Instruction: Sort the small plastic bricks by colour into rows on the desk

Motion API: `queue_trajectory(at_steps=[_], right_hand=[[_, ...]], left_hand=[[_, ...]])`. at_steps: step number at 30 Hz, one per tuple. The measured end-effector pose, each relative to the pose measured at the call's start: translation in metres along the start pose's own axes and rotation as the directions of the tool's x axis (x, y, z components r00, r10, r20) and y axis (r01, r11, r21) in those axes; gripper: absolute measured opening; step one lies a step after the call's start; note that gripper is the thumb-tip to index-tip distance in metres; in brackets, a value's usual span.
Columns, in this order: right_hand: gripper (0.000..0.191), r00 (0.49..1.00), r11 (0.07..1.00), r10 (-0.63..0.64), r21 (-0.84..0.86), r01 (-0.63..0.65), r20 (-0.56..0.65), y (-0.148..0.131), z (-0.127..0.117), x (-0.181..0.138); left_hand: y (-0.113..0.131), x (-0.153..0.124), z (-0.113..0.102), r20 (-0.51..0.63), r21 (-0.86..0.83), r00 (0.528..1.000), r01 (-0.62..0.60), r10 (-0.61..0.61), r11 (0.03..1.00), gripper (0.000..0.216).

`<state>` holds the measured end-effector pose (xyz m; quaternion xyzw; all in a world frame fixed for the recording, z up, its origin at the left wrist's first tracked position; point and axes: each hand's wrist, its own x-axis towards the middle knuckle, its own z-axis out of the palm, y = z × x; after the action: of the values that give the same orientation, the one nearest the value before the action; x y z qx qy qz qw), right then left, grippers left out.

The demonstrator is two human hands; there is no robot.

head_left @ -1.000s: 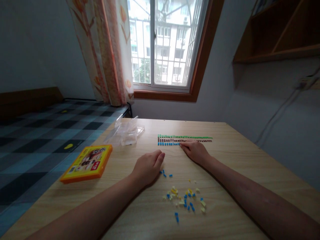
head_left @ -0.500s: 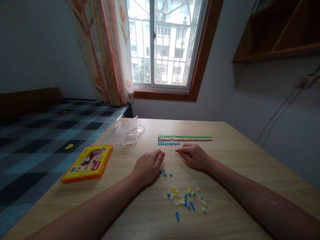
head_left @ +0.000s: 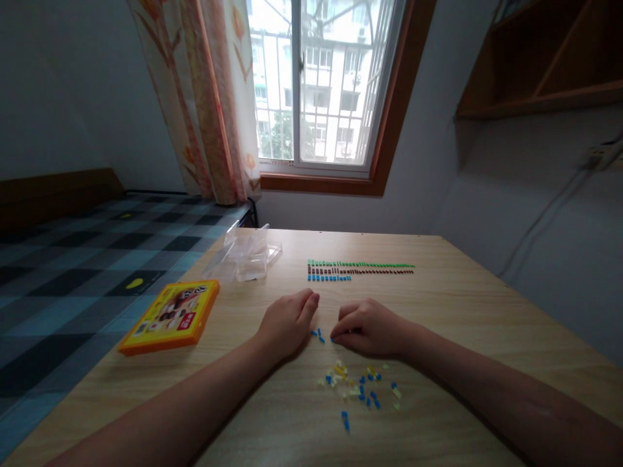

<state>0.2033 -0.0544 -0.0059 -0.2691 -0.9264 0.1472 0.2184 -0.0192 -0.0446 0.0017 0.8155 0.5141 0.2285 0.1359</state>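
Observation:
My right hand (head_left: 366, 327) is closed, thumb and forefinger pinched on a small blue brick (head_left: 333, 340) at the table top. My left hand (head_left: 287, 324) rests on the table, fingers curled; whatever is inside, if anything, is hidden. Beside it lie a few loose blue bricks (head_left: 320, 336). Nearer to me is a scattered pile of blue, yellow and pale bricks, with a pair of blue bricks (head_left: 345, 420) in front. Beyond my hands run three rows: green bricks (head_left: 360, 264), dark brown bricks (head_left: 360, 272) and a shorter row of blue bricks (head_left: 329, 278).
Clear plastic boxes (head_left: 250, 259) stand at the table's back left. An orange and yellow case (head_left: 170, 318) lies at the left edge. To the left is a bed with a checked cover (head_left: 131, 259); a window and curtain are behind the table, a wooden shelf upper right.
My right hand has moved back toward me from the end of the blue row and closed its fingertips on a loose blue brick. My left hand has hardly moved.

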Motion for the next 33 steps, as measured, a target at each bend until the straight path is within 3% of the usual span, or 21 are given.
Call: queue_trajectory(at_steps=[7, 14, 19, 25, 33], right_hand=[[0.019, 0.991, 0.991, 0.128, -0.03, -0.127, 0.038, 0.012, -0.011, 0.0], [0.02, 0.981, 0.912, 0.18, -0.363, -0.192, -0.067, 0.05, -0.037, -0.011], [0.024, 0.956, 0.825, 0.244, -0.482, -0.294, -0.164, 0.074, -0.036, -0.016], [0.023, 0.843, 0.741, 0.365, -0.424, -0.52, -0.395, 0.076, -0.029, -0.016], [0.023, 0.862, 0.753, 0.399, -0.425, -0.503, -0.313, 0.067, -0.026, -0.015]], left_hand=[[0.0, 0.001, -0.001, 0.008, 0.001, 1.0, 0.013, -0.013, 1.0, 0.045], [0.0, -0.001, -0.001, 0.021, 0.016, 1.0, 0.02, -0.021, 1.0, 0.044], [0.001, 0.0, -0.002, 0.021, 0.009, 1.0, 0.01, -0.01, 1.0, 0.043], [-0.002, 0.001, -0.002, 0.011, -0.012, 1.0, 0.013, -0.013, 1.0, 0.043], [0.0, -0.001, -0.002, 0.014, 0.003, 1.0, 0.015, -0.015, 1.0, 0.044]])
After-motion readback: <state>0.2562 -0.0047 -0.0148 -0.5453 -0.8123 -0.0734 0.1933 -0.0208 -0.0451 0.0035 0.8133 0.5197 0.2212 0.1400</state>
